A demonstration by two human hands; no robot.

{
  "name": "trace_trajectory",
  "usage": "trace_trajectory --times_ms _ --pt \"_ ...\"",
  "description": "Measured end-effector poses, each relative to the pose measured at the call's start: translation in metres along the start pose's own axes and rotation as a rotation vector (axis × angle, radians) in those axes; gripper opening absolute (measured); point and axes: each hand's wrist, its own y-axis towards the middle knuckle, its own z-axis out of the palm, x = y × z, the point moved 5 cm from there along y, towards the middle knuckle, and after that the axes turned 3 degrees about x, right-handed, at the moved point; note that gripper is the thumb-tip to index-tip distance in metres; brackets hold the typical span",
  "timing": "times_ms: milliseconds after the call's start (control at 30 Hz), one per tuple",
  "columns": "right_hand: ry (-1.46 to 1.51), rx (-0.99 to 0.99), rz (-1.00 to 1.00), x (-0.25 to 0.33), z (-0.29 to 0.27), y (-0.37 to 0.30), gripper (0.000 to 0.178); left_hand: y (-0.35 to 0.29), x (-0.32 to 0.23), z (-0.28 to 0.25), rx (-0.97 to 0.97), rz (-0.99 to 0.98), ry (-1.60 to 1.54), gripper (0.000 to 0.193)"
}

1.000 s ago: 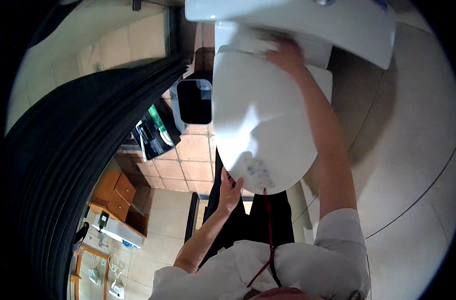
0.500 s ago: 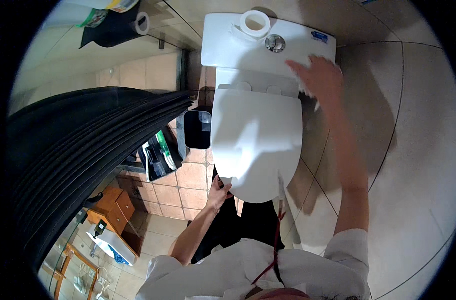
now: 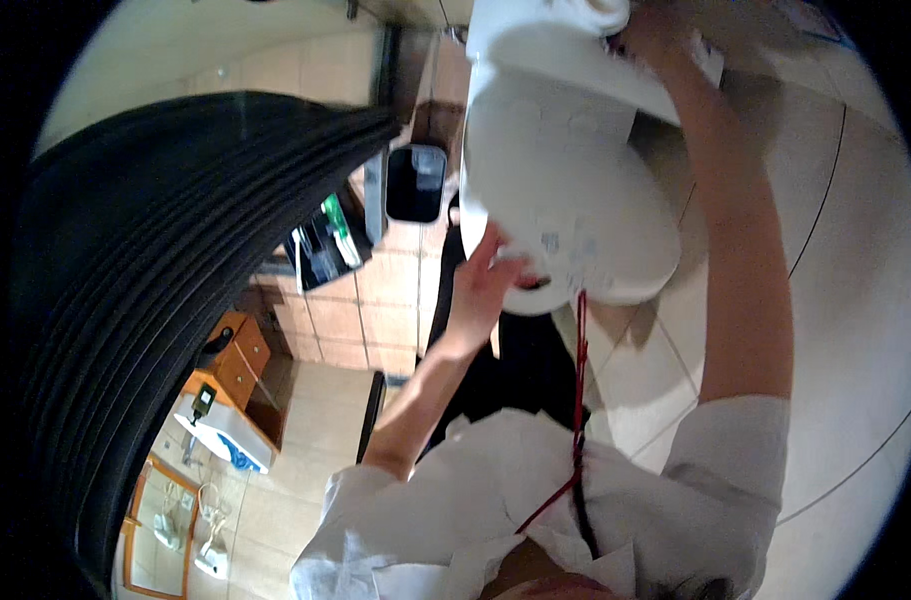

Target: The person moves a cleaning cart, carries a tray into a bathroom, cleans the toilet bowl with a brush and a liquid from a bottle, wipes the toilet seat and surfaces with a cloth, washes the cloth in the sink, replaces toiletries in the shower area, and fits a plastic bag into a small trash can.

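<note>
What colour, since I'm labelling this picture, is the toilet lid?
The toilet lid is white, greyish where shadowed; the head view shows it best.

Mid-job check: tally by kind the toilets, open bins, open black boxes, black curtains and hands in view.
Toilet: 1
Open bin: 1
Open black box: 1
Black curtain: 1
Left hand and right hand: 2
Total: 6
</note>
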Motion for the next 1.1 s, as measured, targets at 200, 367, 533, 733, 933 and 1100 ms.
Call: trace_trajectory --times_ms 200,367,533,733,933,1100 --pt "0.189 0.065 -0.075 0.008 -0.01 -0.018 0.053 0.074 -0.054 -0.014 0.087 0.169 -0.026 0.037" --pt "0.284 0.098 -0.053 -0.007 -0.005 -0.027 0.051 0.105 -0.075 -0.009 0.33 0.288 0.157 0.037" --pt "0.369 0.124 -0.069 -0.002 0.0 -0.031 0.05 0.108 -0.073 -0.014 0.283 0.361 0.215 0.035" --pt "0.472 0.124 -0.071 -0.005 -0.001 -0.038 0.048 0.108 -0.069 -0.028 0.292 0.356 0.267 0.037" --pt "0.57 0.107 -0.12 0.007 -0.005 -0.037 0.045 0.112 -0.084 -0.031 0.105 0.456 0.475 0.022" --pt "0.626 0.096 -0.108 0.001 -0.006 -0.042 0.044 0.114 -0.092 -0.023 0.179 0.497 0.434 0.016"
